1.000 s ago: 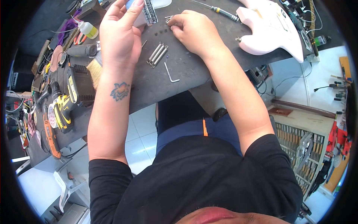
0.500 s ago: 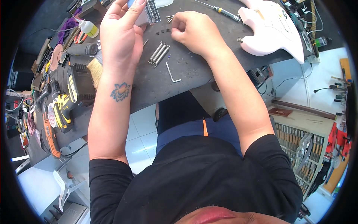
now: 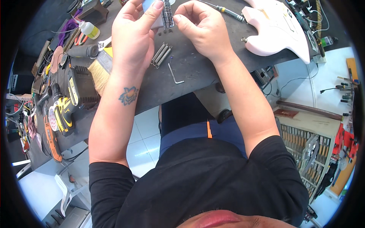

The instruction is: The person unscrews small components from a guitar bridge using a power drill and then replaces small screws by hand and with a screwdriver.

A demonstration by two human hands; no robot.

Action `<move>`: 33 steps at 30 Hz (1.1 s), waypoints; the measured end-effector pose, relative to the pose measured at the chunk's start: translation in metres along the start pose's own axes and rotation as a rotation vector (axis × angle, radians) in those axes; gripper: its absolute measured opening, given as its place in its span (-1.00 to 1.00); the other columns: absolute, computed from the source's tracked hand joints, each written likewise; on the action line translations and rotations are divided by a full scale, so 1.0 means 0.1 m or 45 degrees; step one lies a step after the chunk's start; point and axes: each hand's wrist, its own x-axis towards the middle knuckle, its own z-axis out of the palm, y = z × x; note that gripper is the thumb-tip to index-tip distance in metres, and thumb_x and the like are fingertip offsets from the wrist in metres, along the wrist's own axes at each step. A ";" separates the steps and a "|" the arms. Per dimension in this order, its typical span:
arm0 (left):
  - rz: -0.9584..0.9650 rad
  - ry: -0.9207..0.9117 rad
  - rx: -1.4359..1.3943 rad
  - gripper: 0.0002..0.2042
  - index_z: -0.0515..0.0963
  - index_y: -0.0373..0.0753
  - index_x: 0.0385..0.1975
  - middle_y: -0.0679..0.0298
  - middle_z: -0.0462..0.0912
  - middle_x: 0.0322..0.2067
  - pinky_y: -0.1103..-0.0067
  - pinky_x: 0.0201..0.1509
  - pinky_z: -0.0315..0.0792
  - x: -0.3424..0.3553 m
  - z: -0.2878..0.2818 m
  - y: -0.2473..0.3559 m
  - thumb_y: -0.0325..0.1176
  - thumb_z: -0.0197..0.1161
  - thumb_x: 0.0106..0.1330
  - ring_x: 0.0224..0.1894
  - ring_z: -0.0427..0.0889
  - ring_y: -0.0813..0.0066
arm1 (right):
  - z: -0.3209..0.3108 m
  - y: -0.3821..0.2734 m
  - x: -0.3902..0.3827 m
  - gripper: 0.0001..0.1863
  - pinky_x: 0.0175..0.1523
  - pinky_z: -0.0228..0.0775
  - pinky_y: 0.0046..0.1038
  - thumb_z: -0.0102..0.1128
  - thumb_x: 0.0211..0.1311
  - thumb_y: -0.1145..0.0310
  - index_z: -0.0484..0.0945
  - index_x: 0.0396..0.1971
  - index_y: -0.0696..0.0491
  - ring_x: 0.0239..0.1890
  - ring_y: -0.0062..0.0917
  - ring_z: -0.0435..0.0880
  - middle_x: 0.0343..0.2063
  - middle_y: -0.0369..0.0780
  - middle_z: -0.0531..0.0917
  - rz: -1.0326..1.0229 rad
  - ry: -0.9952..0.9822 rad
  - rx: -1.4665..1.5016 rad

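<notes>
Near the top of the picture my left hand [image 3: 135, 36] grips a shiny metal guitar bridge piece [image 3: 167, 17] together with a pale blue object [image 3: 147, 4], only partly visible. My right hand [image 3: 201, 30] has its fingers curled and pinched beside the right edge of the bridge piece; what its fingertips hold, if anything, is too small to name. On the dark bench [image 3: 148, 93] below the hands lie several springs [image 3: 161, 55], small black pieces [image 3: 165, 31] and an L-shaped hex key [image 3: 173, 75].
A pink guitar body [image 3: 275, 30] and a screwdriver [image 3: 230, 13] lie at right. On the left are a glue bottle [image 3: 88, 29], a brush [image 3: 99, 72], a yellow drill [image 3: 62, 114], an orange tool [image 3: 52, 136] and cluttered cables. A tool rack [image 3: 308, 152] stands at lower right.
My left hand has moved slightly right with the bridge piece, and my right hand has risen from the small parts on the bench to the bridge piece's edge.
</notes>
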 end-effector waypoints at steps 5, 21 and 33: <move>0.017 -0.013 -0.014 -0.59 0.40 -0.43 0.27 0.12 0.66 0.04 0.53 0.16 0.55 0.00 -0.01 -0.02 -0.53 0.26 0.46 0.06 0.66 0.44 | -0.01 0.01 0.00 -0.91 -0.37 0.30 -0.71 0.28 0.39 0.45 0.56 -0.26 0.13 -0.47 -0.83 0.45 -0.45 -0.42 0.56 -0.010 -0.001 -0.014; -0.049 -0.072 0.096 -0.65 0.45 -0.39 0.24 0.20 0.67 -0.04 0.60 0.10 0.54 -0.09 0.13 -0.05 -0.63 0.12 0.47 -0.06 0.66 0.57 | -0.07 0.09 0.05 -0.91 -0.32 0.33 -0.72 0.28 0.42 0.44 0.57 -0.23 0.14 -0.42 -0.83 0.49 -0.40 -0.41 0.59 -0.038 0.117 0.177; 0.003 -0.049 0.208 -0.66 0.47 -0.39 0.22 0.22 0.66 -0.07 0.64 0.03 0.55 -0.11 0.15 -0.06 -0.65 0.09 0.48 -0.11 0.65 0.61 | -0.05 0.04 0.01 -0.90 -0.36 0.31 -0.72 0.27 0.43 0.43 0.57 -0.27 0.14 -0.45 -0.83 0.48 -0.45 -0.41 0.59 -0.086 0.132 0.045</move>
